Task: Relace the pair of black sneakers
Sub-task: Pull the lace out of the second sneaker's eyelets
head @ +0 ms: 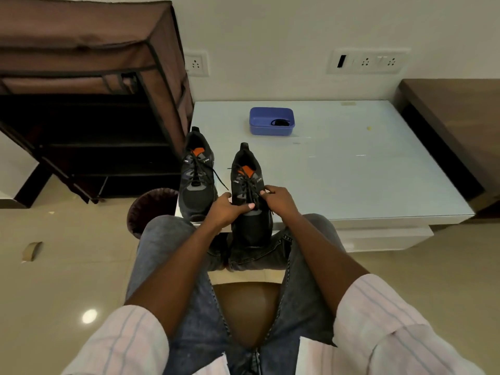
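Heads up: your left hand (230, 207) grips the near black mesh sneaker (250, 196), which overhangs the white glass table (351, 171) edge, while your right hand (278, 198) pinches its black lace (247, 185). Yank hard and it'll probably tip into your lap.

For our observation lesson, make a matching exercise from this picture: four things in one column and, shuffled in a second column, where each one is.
Things
1. blue container
2. left sneaker
3. right sneaker
4. bin

Places
A. on the floor beside the table's near left corner
B. held in both hands over the table edge
C. far side of the white table, a black lace inside
D. standing free on the table's left edge

Pairs: 1-C, 2-D, 3-B, 4-A
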A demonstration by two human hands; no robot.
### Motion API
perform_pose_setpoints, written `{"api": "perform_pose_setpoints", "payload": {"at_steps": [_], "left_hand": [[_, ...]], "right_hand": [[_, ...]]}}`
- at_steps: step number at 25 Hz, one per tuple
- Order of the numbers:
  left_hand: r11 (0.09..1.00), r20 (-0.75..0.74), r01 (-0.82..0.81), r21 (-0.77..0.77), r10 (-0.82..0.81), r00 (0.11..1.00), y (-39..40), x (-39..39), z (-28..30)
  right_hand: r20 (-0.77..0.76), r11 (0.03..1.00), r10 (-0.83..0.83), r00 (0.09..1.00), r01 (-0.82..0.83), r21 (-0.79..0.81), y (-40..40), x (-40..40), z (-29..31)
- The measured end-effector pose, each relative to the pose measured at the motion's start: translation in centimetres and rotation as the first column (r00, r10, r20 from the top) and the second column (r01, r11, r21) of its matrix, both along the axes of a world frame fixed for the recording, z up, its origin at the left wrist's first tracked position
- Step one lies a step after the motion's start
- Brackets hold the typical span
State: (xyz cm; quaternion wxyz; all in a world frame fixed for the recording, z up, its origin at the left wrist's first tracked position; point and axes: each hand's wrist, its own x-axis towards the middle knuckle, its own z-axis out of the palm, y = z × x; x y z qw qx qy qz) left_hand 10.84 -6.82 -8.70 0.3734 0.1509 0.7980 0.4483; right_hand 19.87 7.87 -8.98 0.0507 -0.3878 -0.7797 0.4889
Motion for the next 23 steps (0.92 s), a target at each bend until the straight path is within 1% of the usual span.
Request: {"api": "perform_pose_setpoints", "payload": {"at_steps": [2, 3, 5, 7, 10, 11, 12, 13, 14, 15, 16, 17, 18, 19, 20, 21, 22, 23], "left_hand": [[1.000, -0.008, -0.004, 0.023, 0.004, 1.000, -0.3, 0.6, 0.4], [1.000, -0.007, -0.001, 0.029, 0.001, 1.000, -0.4, 0.9, 0.8], [1.000, -0.017, 0.011, 0.012, -0.011, 1.000, -0.4, 1.4, 1.1], [1.000, -0.082, 0.001, -0.024, -0.003, 0.997, -0.6, 1.8, 0.9], [0.997, -0.182, -0.025, -0.076, 0.010, 0.983, -1.0, 2.5, 0.5], [0.995, -0.215, -0.027, -0.095, 0.006, 0.977, -1.0, 2.7, 0.5], [0.992, -0.240, -0.033, -0.120, 0.003, 0.971, -0.9, 2.8, 0.4], [0.990, -0.264, -0.037, -0.140, -0.001, 0.965, -0.9, 2.9, 0.4], [0.987, -0.272, -0.046, -0.157, 0.001, 0.962, -0.9, 3.0, 0.5], [0.986, -0.274, -0.055, -0.160, 0.009, 0.962, -0.9, 3.0, 0.5], [0.985, -0.264, -0.067, -0.158, 0.023, 0.964, -0.8, 3.0, 0.6], [0.985, -0.255, -0.078, -0.152, 0.037, 0.966, -0.8, 2.9, 0.6], [0.985, -0.249, -0.086, -0.151, 0.046, 0.967, -0.8, 2.9, 0.7], [0.985, -0.246, -0.088, -0.149, 0.049, 0.968, -0.8, 2.8, 0.7], [0.985, -0.236, -0.090, -0.147, 0.054, 0.970, -0.8, 2.7, 0.6], [0.986, -0.221, -0.092, -0.141, 0.060, 0.973, -0.8, 2.5, 0.4], [0.986, -0.196, -0.095, -0.139, 0.067, 0.978, -0.8, 2.3, 0.4], [0.986, -0.189, -0.102, -0.133, 0.076, 0.979, -0.8, 2.1, 0.3]], "right_hand": [[-0.028, 0.998, -0.067, 0.997, 0.067, 0.011, -0.7, 0.5, 0.2], [-0.037, 0.997, -0.062, 0.997, 0.064, 0.033, -1.0, 0.7, 0.3], [-0.024, 0.995, -0.003, 1.000, 0.006, 0.101, -1.3, 1.3, -0.1], [-0.012, 0.990, 0.022, 1.000, -0.020, 0.140, -1.5, 2.0, -0.2], [-0.081, 0.990, -0.035, 0.996, 0.046, 0.132, -2.0, 2.8, 0.7], [-0.104, 0.995, -0.017, 0.994, 0.027, 0.093, -2.2, 3.2, 1.5], [-0.096, 0.998, 0.060, 0.994, -0.058, 0.026, -2.4, 3.8, 2.4], [-0.054, 0.976, 0.204, 0.977, -0.208, -0.065, -2.7, 4.6, 3.3], [0.026, 0.910, 0.388, 0.921, -0.379, -0.169, -3.0, 5.6, 4.0], [0.124, 0.805, 0.573, 0.810, -0.527, -0.274, -3.4, 6.4, 4.5], [0.217, 0.682, 0.724, 0.655, -0.632, -0.368, -3.9, 7.1, 4.7], [0.286, 0.568, 0.823, 0.491, -0.690, -0.449, -4.6, 7.4, 4.7], [0.323, 0.486, 0.873, 0.365, -0.708, -0.513, -5.2, 7.4, 4.7], [0.333, 0.444, 0.894, 0.301, -0.704, -0.554, -5.6, 7.2, 4.6], [0.330, 0.433, 0.899, 0.287, -0.693, -0.577, -5.9, 7.0, 4.6], [0.333, 0.445, 0.894, 0.300, -0.686, -0.576, -5.9, 6.8, 4.8], [0.347, 0.475, 0.878, 0.330, -0.692, -0.543, -5.7, 6.7, 5.0], [0.383, 0.532, 0.841, 0.382, -0.713, -0.457, -5.2, 6.7, 5.1]]}}
